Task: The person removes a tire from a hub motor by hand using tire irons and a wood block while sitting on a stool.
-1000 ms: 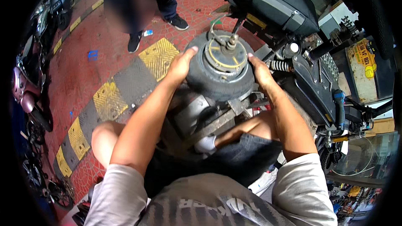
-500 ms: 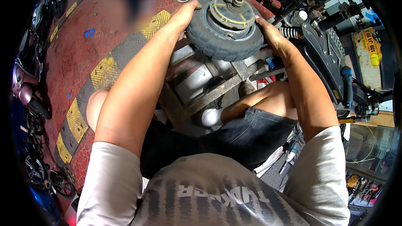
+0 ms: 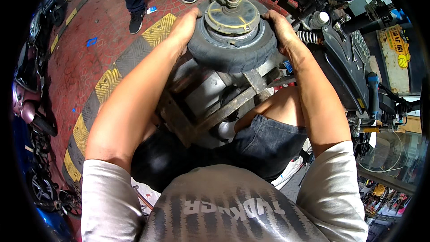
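Your left hand and right hand each kept closed grip on opposite sides of small wheel: tyre on, hub face up, axle stud on top. Wheel sat between your grips, above metal stand. Judged: wheel off scooter, right of right grip; seating on stand unclear.

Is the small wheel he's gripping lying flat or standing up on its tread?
Lying flat. The wheel rests on its side on the metal stand, hub and axle bolt facing up, left hand and right hand on the tyre.
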`<control>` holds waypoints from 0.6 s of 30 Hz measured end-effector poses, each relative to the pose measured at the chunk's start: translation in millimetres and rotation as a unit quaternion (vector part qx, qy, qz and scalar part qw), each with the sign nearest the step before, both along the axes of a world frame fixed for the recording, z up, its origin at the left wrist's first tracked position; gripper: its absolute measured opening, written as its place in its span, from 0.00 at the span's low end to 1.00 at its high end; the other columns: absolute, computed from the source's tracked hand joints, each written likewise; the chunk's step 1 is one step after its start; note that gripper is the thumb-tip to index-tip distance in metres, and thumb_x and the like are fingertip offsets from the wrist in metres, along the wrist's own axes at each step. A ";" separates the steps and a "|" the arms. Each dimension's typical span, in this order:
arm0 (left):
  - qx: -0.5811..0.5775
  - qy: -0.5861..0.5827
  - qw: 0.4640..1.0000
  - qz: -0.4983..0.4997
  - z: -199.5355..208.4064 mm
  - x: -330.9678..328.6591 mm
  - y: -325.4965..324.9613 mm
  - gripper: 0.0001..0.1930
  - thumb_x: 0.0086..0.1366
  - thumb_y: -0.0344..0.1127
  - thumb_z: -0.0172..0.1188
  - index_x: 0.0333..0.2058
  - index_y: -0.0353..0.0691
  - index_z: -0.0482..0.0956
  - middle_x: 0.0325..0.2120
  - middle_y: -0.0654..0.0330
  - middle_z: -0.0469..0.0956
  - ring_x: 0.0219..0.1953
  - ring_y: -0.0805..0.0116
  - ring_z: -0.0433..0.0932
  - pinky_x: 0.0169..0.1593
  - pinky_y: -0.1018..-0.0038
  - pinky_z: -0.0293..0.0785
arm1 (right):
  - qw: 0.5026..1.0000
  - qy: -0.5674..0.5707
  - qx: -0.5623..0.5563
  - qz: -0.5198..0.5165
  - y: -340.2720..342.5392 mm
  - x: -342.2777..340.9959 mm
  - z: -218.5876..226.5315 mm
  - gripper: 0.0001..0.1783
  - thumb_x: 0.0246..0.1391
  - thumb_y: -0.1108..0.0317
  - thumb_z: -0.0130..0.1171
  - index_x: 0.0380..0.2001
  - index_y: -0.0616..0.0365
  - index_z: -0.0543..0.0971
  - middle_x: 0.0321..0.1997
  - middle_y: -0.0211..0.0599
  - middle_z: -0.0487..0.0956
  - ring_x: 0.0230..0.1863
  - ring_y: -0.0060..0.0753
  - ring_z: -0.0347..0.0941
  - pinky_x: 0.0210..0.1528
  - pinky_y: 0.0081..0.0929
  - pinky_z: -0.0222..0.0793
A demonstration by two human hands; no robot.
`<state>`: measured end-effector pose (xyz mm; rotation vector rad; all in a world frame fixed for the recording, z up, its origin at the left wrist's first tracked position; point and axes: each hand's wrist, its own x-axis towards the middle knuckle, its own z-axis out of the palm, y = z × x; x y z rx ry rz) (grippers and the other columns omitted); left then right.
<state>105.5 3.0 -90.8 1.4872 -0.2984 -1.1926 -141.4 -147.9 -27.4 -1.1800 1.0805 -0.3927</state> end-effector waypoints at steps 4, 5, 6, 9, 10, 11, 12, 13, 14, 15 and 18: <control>-0.014 0.063 0.998 0.012 -0.6 0.2 9.9 0.34 0.70 0.53 0.60 0.59 0.25 0.77 0.52 0.42 0.84 0.50 0.52 0.85 0.56 0.60 0.80 | 0.999 -0.043 -0.015 -0.021 17.2 10.5 9.2 0.25 0.67 0.51 0.62 0.53 0.62 0.82 0.51 0.40 0.86 0.49 0.36 0.82 0.59 0.34 0.77; -0.021 0.081 0.996 0.010 -3.7 2.8 7.4 0.34 0.70 0.53 0.61 0.59 0.25 0.77 0.52 0.42 0.84 0.50 0.52 0.85 0.56 0.60 0.80 | 0.999 -0.044 -0.005 -0.018 16.0 11.2 9.4 0.25 0.67 0.51 0.62 0.53 0.62 0.82 0.52 0.40 0.86 0.49 0.37 0.82 0.59 0.34 0.77; -0.028 0.099 0.995 0.008 -7.1 5.5 6.4 0.34 0.70 0.52 0.62 0.60 0.25 0.77 0.52 0.42 0.84 0.49 0.52 0.86 0.56 0.59 0.80 | 0.999 -0.046 0.005 -0.015 14.4 11.7 9.5 0.25 0.67 0.51 0.62 0.53 0.62 0.82 0.52 0.41 0.86 0.49 0.37 0.82 0.59 0.34 0.77; -0.026 0.119 0.992 0.029 -9.2 2.4 7.8 0.35 0.70 0.53 0.63 0.61 0.25 0.75 0.52 0.42 0.84 0.50 0.51 0.85 0.55 0.57 0.81 | 0.999 -0.037 -0.008 -0.013 8.0 8.0 3.7 0.25 0.66 0.51 0.62 0.53 0.62 0.82 0.52 0.42 0.86 0.49 0.37 0.82 0.58 0.34 0.77; -0.026 0.110 0.993 0.037 -7.6 0.7 7.8 0.34 0.70 0.52 0.64 0.61 0.24 0.75 0.52 0.41 0.84 0.50 0.50 0.85 0.55 0.55 0.81 | 0.999 -0.031 -0.020 -0.012 5.8 5.8 0.7 0.25 0.66 0.52 0.63 0.53 0.62 0.83 0.52 0.43 0.86 0.49 0.38 0.82 0.58 0.34 0.77; -0.026 0.097 0.994 0.043 -1.1 -6.2 7.9 0.34 0.70 0.51 0.64 0.61 0.23 0.75 0.52 0.41 0.84 0.50 0.50 0.85 0.55 0.55 0.81 | 0.999 -0.029 -0.026 -0.024 0.9 0.2 -2.1 0.25 0.65 0.52 0.63 0.53 0.63 0.83 0.52 0.44 0.86 0.49 0.39 0.82 0.57 0.35 0.77; -0.025 0.083 0.995 0.051 8.0 -14.9 9.3 0.34 0.71 0.51 0.64 0.61 0.23 0.75 0.53 0.41 0.83 0.50 0.50 0.85 0.55 0.54 0.81 | 0.999 -0.027 -0.031 -0.034 -2.8 -4.5 -4.5 0.26 0.63 0.52 0.64 0.53 0.64 0.84 0.51 0.45 0.86 0.48 0.39 0.82 0.55 0.35 0.77; -0.024 0.070 0.996 0.059 18.6 -21.8 8.6 0.34 0.71 0.50 0.64 0.61 0.23 0.74 0.53 0.40 0.83 0.50 0.50 0.85 0.55 0.54 0.81 | 0.998 -0.026 -0.035 -0.044 -7.4 -8.3 -6.6 0.26 0.62 0.52 0.65 0.52 0.64 0.84 0.51 0.46 0.86 0.47 0.40 0.83 0.54 0.36 0.78; -0.048 0.098 0.992 0.063 23.9 -21.6 11.9 0.32 0.72 0.49 0.64 0.60 0.22 0.75 0.51 0.40 0.84 0.48 0.49 0.86 0.54 0.53 0.82 | 0.998 -0.048 -0.012 -0.042 -2.0 -4.5 0.0 0.27 0.61 0.50 0.66 0.52 0.63 0.84 0.51 0.47 0.86 0.47 0.40 0.83 0.53 0.36 0.78; -0.062 0.086 0.992 0.062 33.9 -24.0 14.1 0.32 0.72 0.49 0.63 0.59 0.22 0.75 0.50 0.40 0.84 0.48 0.49 0.86 0.54 0.53 0.82 | 0.998 -0.012 -0.047 -0.051 6.7 -3.2 12.8 0.26 0.61 0.50 0.64 0.51 0.62 0.84 0.49 0.46 0.86 0.46 0.40 0.83 0.53 0.36 0.78; -0.096 0.051 0.993 0.046 74.7 -27.0 15.7 0.29 0.74 0.48 0.62 0.56 0.21 0.77 0.47 0.40 0.85 0.45 0.50 0.87 0.53 0.53 0.84 | 0.992 -0.108 -0.014 -0.060 19.2 -7.3 35.8 0.25 0.64 0.50 0.61 0.51 0.62 0.82 0.48 0.45 0.87 0.46 0.42 0.84 0.54 0.38 0.79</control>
